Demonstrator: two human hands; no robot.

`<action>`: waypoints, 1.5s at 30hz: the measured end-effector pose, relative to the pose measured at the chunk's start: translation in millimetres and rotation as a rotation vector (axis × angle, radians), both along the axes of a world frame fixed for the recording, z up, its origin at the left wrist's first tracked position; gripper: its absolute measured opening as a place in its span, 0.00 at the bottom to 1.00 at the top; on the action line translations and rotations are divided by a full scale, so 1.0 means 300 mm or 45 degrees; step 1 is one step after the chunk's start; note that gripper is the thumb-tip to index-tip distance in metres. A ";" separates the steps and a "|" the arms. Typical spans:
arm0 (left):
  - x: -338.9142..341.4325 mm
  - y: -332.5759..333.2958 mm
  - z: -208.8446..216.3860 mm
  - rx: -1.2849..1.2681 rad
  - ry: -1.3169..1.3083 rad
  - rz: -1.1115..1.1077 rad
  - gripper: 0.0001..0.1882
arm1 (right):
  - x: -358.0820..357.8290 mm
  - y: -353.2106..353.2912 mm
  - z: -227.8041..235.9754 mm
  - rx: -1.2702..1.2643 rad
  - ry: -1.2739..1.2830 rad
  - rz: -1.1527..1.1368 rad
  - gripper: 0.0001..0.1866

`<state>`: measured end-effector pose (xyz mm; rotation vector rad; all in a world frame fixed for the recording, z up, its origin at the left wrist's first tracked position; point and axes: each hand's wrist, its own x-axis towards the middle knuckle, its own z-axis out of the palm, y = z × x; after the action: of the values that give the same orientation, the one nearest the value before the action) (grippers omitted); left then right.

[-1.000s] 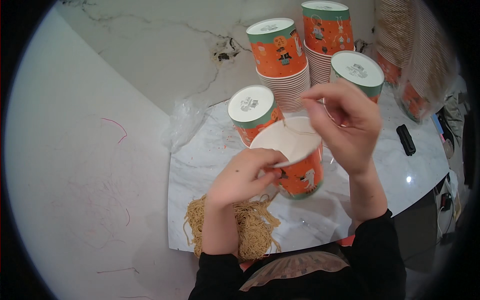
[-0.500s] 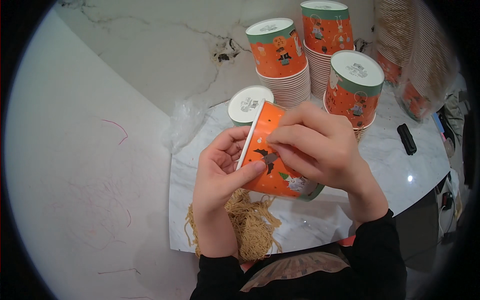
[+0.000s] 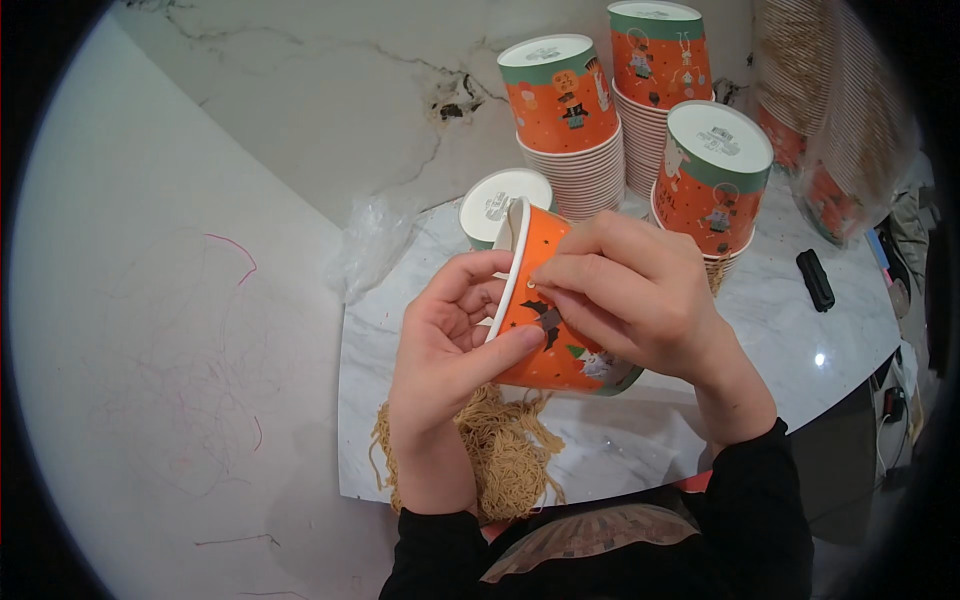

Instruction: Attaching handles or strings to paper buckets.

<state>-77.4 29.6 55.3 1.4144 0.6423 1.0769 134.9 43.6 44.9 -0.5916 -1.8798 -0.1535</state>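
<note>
An orange paper cup with a white rim, a green base band and a black bat print lies tilted between my hands. My left hand grips its rim, the thumb outside and the other fingers reaching into the mouth. Against the cup's outer wall, my right hand is pinched beside a small pale spot; anything between its fingertips is too small to make out. Below the cup, a heap of tan string rests on the marbled table, partly behind my left forearm.
Upside-down cups rise in stacks at the back, with another stack to the right. A white-bottomed cup stands behind the held one. Clear plastic lies back left; bagged cups and a black object are right.
The cup has turned slightly, so more of its mouth shows, and shifted a little right with my left hand. My right hand keeps its pinch at nearly the same place.
</note>
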 end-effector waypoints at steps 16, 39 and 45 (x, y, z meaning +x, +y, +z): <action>-0.015 0.042 -0.021 -0.122 -0.126 -0.041 0.21 | 0.011 0.012 -0.005 -0.197 0.072 0.080 0.07; 0.018 0.042 -0.058 0.297 0.544 0.287 0.05 | 0.053 0.014 -0.018 -0.387 -0.213 -0.082 0.06; 0.030 0.014 -0.041 0.739 0.838 0.436 0.04 | 0.049 0.015 -0.015 -0.432 -0.208 -0.155 0.05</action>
<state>-68.5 33.8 43.0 2.2644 1.1301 1.1048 149.7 47.9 40.2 -0.9504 -2.0451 0.0415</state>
